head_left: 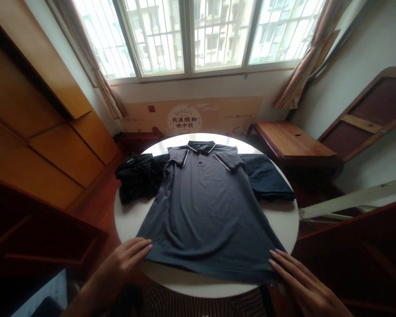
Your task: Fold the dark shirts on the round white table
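At the near hem of the grey polo shirt (211,211), both hands rest, one to each corner. Left hand (120,260): fingers together, laid over the left corner. Right hand (302,277): fingers lightly spread over the right corner. Neither is clenched; thumbs are hidden from me, so I cannot tell whether the cloth is pinched or merely pressed.

Key relation: the shirt lies straight ahead, front up, between and beyond the hands. Neither hand is clearly closer; each meets its own corner. Its long axis runs away from the wearer, collar (193,145) pointing at the window (218,37), hem towards the body (right end a little lower in my view).

The shirt covers the middle of a round white table (127,220). Left of it, a rumpled black garment (137,178); right, folded navy cloth (270,178), partly under the sleeve as far as I can judge. Farther right, a low wooden stand (297,138).
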Available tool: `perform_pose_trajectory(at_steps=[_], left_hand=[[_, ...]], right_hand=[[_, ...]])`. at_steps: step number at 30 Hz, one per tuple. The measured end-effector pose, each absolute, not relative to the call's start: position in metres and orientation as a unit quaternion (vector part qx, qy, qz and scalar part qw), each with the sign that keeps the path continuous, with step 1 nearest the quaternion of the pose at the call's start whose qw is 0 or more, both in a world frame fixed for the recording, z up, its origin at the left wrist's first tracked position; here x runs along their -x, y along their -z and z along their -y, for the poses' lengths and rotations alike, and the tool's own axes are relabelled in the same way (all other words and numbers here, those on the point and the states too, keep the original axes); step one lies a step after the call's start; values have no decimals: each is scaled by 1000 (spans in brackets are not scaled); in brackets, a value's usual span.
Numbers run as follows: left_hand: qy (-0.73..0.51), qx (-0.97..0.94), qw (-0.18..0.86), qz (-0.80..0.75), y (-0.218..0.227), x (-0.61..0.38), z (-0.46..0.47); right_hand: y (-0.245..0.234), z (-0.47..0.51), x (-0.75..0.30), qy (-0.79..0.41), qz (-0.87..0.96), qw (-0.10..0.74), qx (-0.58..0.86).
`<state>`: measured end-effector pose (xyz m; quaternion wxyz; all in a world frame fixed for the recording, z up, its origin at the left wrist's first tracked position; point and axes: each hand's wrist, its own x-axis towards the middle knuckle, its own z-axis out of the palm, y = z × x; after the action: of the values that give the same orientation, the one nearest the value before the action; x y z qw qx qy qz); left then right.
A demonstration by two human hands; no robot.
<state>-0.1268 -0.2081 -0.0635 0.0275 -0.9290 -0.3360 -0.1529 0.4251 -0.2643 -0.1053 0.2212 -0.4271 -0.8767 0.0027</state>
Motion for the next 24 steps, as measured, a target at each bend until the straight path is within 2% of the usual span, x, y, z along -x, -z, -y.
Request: perform_pose_trajectory(at_steps=[6, 11, 18, 21, 24], left_hand=[[236, 876, 79, 413, 69, 156, 234], [243, 844, 116, 465, 77, 156, 235], [298, 794, 136, 511, 71, 148, 236], [289, 750, 95, 588, 61, 148, 235], [291, 727, 52, 620, 57, 150, 229]], right_hand=[[94, 261, -433, -21, 852, 304, 425], [86, 254, -418, -39, 810, 374, 450], [81, 261, -412, 7, 782, 353, 513], [77, 265, -411, -59, 778, 312, 543], [72, 267, -410, -126, 739, 337, 569]])
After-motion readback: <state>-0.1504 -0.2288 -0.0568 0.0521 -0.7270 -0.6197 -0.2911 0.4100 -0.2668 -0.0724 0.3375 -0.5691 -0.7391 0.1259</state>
